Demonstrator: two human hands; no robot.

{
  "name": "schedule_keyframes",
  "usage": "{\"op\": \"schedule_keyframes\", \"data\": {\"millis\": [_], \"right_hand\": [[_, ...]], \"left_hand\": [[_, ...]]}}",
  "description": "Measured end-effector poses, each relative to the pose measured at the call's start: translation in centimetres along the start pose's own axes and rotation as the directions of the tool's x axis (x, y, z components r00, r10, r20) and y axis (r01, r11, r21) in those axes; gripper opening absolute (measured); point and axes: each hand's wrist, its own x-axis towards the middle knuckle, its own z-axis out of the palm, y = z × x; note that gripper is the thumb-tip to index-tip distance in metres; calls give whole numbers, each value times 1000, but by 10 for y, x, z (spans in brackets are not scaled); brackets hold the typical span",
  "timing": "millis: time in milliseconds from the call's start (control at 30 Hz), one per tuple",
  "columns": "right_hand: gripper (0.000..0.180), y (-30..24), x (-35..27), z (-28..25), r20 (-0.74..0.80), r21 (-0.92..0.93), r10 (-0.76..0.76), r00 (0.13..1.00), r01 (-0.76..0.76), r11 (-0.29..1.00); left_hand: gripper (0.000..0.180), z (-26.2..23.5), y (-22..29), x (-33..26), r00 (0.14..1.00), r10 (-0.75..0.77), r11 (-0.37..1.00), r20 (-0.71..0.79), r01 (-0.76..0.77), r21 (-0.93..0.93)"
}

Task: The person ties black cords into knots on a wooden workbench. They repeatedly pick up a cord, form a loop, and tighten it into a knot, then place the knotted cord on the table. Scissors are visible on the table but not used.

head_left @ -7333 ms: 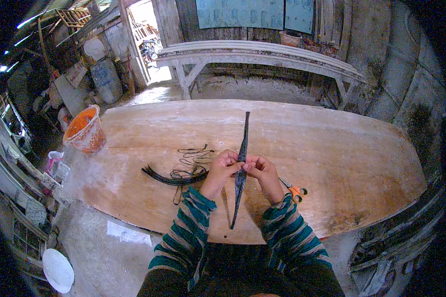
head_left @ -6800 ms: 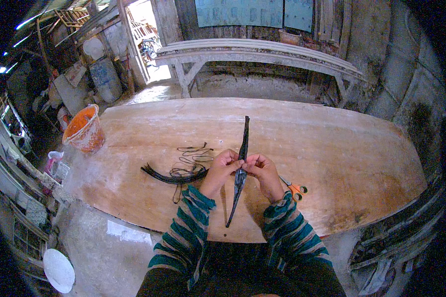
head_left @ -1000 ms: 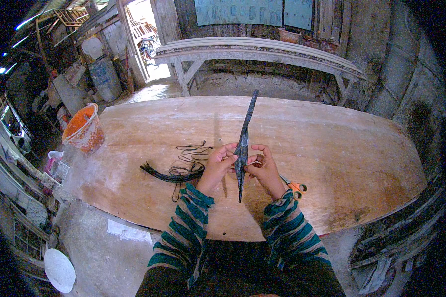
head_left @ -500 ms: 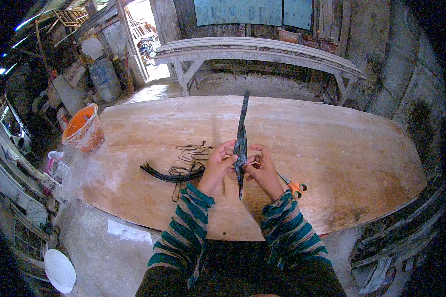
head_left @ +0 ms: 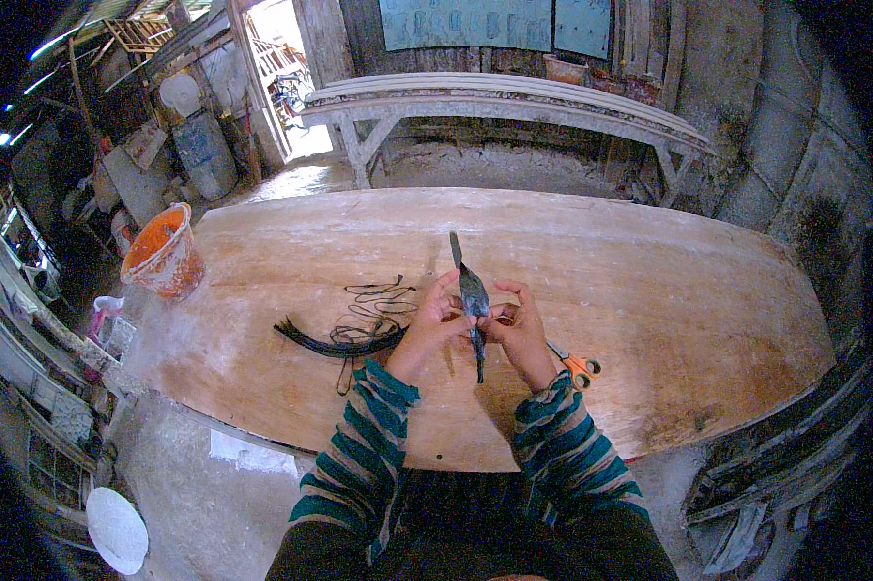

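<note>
A long, thin dark strip [head_left: 472,289], wider in its middle, is held upright over the wooden table [head_left: 649,290]. My left hand [head_left: 434,320] pinches it from the left and my right hand [head_left: 517,324] grips it from the right, fingers curled around its midsection. Its top end points away from me; its lower end hangs between my wrists. A bundle of dark strips and thin cords [head_left: 354,329] lies on the table just left of my left hand. Orange-handled scissors [head_left: 577,365] lie beside my right wrist.
An orange bucket [head_left: 163,254] stands on the table's far left corner. A grey wooden bench [head_left: 514,102] runs behind the table. Clutter, a blue barrel [head_left: 202,155] and shelves fill the left side; a white round lid [head_left: 117,530] lies on the floor.
The strip has slid through my hands over the seconds, so less hangs below them now and its upper part looks shorter. Both hands stay at the same spot.
</note>
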Motion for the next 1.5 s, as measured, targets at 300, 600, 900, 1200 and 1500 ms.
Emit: {"op": "schedule_keyframes", "data": {"millis": [300,600,900,1200,1500], "right_hand": [[48,-14,-2,4,-39,-17,51,998,-51,999],[45,-15,-3,4,-55,-2,42,998,-43,999],[44,-9,-6,5,94,-64,11,995,-4,998],[48,-15,-9,6,246,-148,130,961,-95,984],[33,-9,-7,6,236,-49,185,954,-178,983]], "left_hand": [[71,-6,-7,0,1000,18,999,-12,-18,47],[64,-6,-3,-2,997,-61,997,-52,58,-51],[18,-6,-11,0,985,-154,977,-78,140,-159],[12,-4,6,-3,962,-121,987,-244,89,-137],[8,-3,8,-3,977,-133,987,-169,115,-113]]}}
